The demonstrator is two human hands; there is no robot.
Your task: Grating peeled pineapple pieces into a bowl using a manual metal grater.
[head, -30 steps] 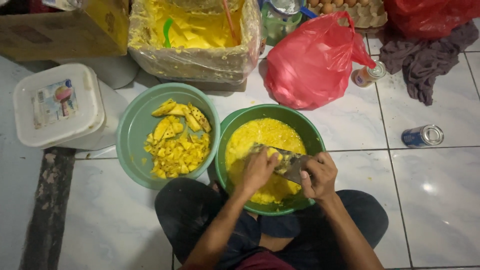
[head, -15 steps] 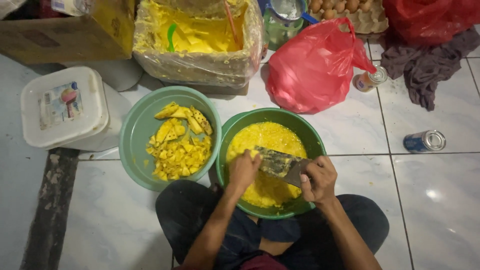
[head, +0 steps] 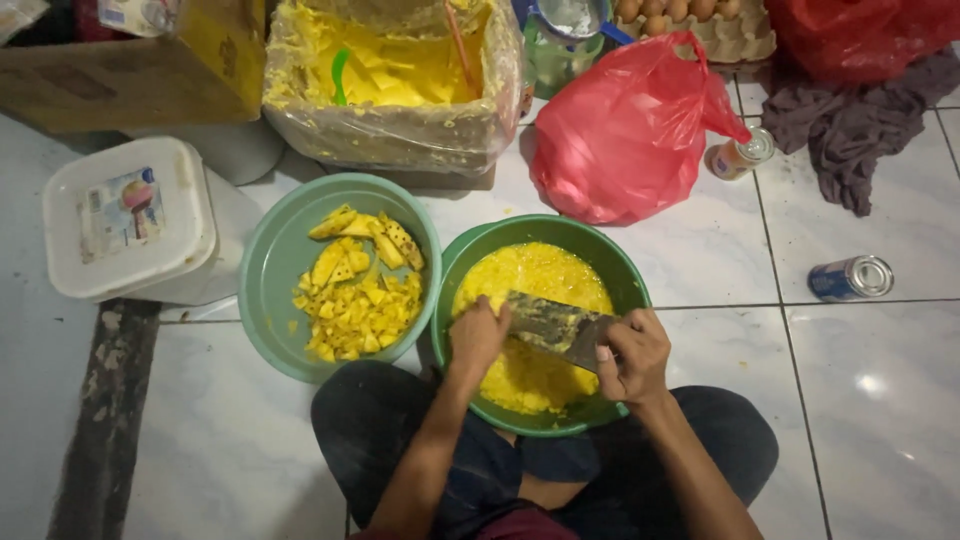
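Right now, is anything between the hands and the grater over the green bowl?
Nothing visible. The right hand already grips the metal grater at its end, and the left hand presses against its other end above the yellow pulp in the green bowl.

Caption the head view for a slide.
Left hand and right hand work a flat metal grater over yellow pulp in a green bowl.
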